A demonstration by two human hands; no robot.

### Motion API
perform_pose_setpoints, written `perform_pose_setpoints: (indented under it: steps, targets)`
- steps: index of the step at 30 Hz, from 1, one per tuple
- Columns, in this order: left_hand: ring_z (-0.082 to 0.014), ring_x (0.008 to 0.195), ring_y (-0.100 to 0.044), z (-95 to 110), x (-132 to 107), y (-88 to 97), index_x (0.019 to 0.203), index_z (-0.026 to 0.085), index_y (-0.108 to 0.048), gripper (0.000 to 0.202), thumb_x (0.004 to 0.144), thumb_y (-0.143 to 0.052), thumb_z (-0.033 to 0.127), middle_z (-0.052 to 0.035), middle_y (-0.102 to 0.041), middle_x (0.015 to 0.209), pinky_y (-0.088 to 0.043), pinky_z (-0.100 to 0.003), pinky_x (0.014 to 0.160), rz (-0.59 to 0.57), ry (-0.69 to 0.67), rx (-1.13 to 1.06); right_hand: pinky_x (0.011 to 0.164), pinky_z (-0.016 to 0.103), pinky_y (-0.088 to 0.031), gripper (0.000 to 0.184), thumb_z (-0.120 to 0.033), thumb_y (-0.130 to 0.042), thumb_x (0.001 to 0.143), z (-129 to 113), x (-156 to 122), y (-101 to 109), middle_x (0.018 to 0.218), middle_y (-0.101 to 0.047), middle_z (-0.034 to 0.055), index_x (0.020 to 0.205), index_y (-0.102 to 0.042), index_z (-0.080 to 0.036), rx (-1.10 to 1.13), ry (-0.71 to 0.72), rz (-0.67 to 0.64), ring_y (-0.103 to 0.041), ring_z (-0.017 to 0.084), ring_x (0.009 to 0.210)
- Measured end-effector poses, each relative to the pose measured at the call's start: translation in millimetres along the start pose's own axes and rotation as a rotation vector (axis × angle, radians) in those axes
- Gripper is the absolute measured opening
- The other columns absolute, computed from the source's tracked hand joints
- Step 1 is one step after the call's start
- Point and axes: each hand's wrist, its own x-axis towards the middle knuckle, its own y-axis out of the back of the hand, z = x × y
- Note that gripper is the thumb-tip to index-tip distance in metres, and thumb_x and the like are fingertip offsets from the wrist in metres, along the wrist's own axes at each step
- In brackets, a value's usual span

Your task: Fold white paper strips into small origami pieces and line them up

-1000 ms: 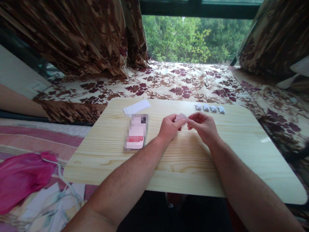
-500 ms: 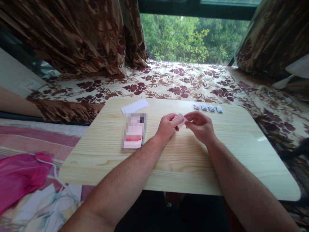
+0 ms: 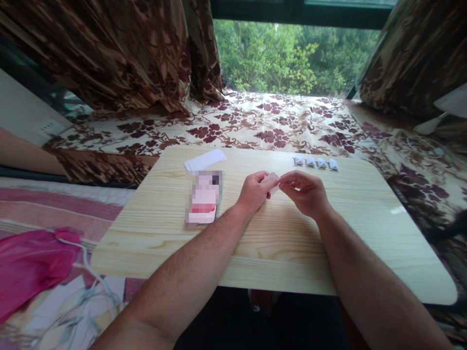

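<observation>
Light wood tabletop (image 3: 284,248) under both forearms. Small white paper piece (image 3: 274,188) mid-frame, in both hands: one corner points up-frame; long axis unclear, thumb covers much of it. Left hand (image 3: 255,189): fingers clamp it, thumb across its face. Right hand (image 3: 304,192): fingertips pinched together at its right edge. Beyond, upper right of centre: four white folded pieces (image 3: 310,162) in a row.

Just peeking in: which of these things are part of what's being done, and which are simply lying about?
Seemingly part of it:
- small pale piece, gripped in the left hand, right hand at its edge
- four white peaked pieces, in a row
- white strips

Probably just lying about:
- pink cloth
- white cable

Phone: can't tell.
</observation>
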Motion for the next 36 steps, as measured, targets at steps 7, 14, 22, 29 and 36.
perform_pose_setpoints:
  steps: [7,14,22,29,36]
  targets:
    - [-0.0094,0.052,-0.049,5,-2,-1.7,0.066,0.017,-0.065,0.024,0.075,-0.072,0.038,0.0015,-0.056,0.058,-0.039,-0.023,0.048,0.000,-0.016,0.011,0.070,0.033,-0.054,0.010,-0.031,-0.070,0.085,2,1,3,0.085,-0.073,0.0035,0.088,-0.072,-0.021,0.004,-0.002,-0.012,-0.067,0.018,0.076]
    - [-0.0104,0.054,-0.054,9,-5,-2.2,0.074,0.015,-0.066,0.020,0.070,-0.077,0.032,0.0007,-0.061,0.060,-0.044,-0.023,0.053,-0.017,-0.039,0.063,0.062,0.030,-0.053,0.013,-0.033,-0.072,0.083,6,4,2,0.083,-0.070,0.0026,0.087,-0.069,-0.021,0.086,-0.031,0.021,-0.065,0.016,0.070]
    - [-0.0099,0.052,-0.052,7,-3,-1.7,0.073,0.016,-0.066,0.013,0.074,-0.071,0.028,0.0011,-0.060,0.059,-0.042,-0.023,0.052,0.023,-0.076,0.052,0.062,0.030,-0.053,0.012,-0.032,-0.072,0.083,6,3,1,0.079,-0.072,0.0024,0.088,-0.070,-0.022,0.047,-0.018,0.012,-0.066,0.017,0.070]
    - [-0.0100,0.053,-0.052,8,-5,-3.2,0.072,0.016,-0.066,0.010,0.074,-0.069,0.026,0.0017,-0.060,0.058,-0.042,-0.023,0.053,0.039,-0.097,0.079,0.062,0.031,-0.056,0.015,-0.036,-0.068,0.087,10,3,1,0.077,-0.070,0.0021,0.088,-0.067,-0.021,0.053,-0.048,0.001,-0.068,0.017,0.069]
    - [-0.0103,0.051,-0.054,5,-5,-4.7,0.071,0.016,-0.065,0.024,0.078,-0.072,0.038,-0.0008,-0.063,0.059,-0.043,-0.023,0.051,0.048,-0.059,0.057,0.064,0.032,-0.058,0.019,-0.040,-0.067,0.089,13,2,0,0.077,-0.069,0.0027,0.088,-0.067,-0.021,0.007,-0.045,-0.003,-0.066,0.017,0.069]
